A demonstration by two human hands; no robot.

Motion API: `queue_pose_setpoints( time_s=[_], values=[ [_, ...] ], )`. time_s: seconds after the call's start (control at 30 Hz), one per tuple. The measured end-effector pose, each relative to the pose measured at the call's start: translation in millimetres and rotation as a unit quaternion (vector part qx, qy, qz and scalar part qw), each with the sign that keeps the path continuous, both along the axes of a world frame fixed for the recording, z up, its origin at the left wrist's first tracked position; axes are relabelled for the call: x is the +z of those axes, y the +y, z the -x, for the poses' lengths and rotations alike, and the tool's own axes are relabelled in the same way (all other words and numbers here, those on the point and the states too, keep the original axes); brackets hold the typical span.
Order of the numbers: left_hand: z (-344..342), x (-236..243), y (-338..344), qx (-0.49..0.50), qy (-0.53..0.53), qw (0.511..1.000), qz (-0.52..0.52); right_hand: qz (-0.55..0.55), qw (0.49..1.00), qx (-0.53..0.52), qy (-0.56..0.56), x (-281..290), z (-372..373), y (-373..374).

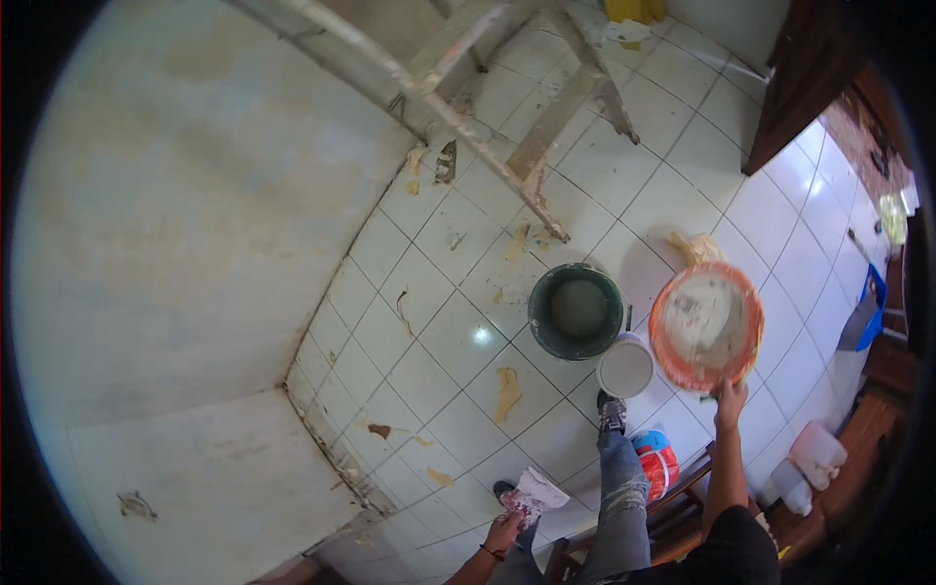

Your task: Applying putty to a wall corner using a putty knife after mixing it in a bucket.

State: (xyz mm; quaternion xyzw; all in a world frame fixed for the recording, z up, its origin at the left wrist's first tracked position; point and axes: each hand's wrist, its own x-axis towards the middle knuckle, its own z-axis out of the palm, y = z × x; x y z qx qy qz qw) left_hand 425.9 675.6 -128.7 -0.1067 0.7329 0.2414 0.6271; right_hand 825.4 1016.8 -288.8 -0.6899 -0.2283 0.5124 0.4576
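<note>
So the left hand [504, 531] was closed round the near end of what looked like a broad scraper [542, 492], all smeared whitish with pink stains, with the wide part pointing away from the fingers, probably just to keep the messy end off the skin. The right hand [729, 402] was clamped on the near rim of the orange basin [753, 336], which sat out front on the right with pale paste [704, 312] in it. Grabbing the edge made sense to me, since something that wide doesn't give one hand much else to hold. Couldn't tell if the basin was flat on the tiles or lifted a bit. The dark green bucket [536, 310] and a round white tub [626, 368] stood right beside each other, just left of the basin, I'd guess so everything was in easy reach. The stepladder [468, 138] stood further off, near the blotchy wall [195, 195], which would've left some floor around the feet, and peeled-looking scraps [508, 394] were scattered over the white tiles [604, 185].
</note>
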Motion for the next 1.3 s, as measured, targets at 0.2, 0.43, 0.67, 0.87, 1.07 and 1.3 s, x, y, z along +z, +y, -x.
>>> queue_pose_setpoints(
  time_s=[0.2, 0.43, 0.67, 0.87, 1.07, 1.3],
  values=[
    [9, -5, -35, 0.126, 0.067, 0.989, -0.038, 0.068, 0.978, 0.167, -0.103, 68, 62, -90],
    [31, -79, -159, -0.019, 0.244, 0.969, -0.016, 0.140, 0.804, 0.503, -0.283, -37, 218, -155],
    [43, -105, -224, 0.017, 0.239, 0.971, -0.005, 0.128, 0.543, 0.746, -0.364, -130, 412, -195],
    [39, -118, -243, 0.182, 0.246, 0.952, 0.000, 0.043, 0.487, 0.790, -0.371, -168, 509, -201],
    [26, -162, -254, 0.205, 0.268, 0.941, -0.015, -0.318, 0.397, 0.730, -0.457, -137, 536, -243],
    [64, -188, -237, 0.231, 0.257, 0.937, -0.052, 0.129, 0.417, 0.841, -0.321, -180, 503, -347]
  ],
)
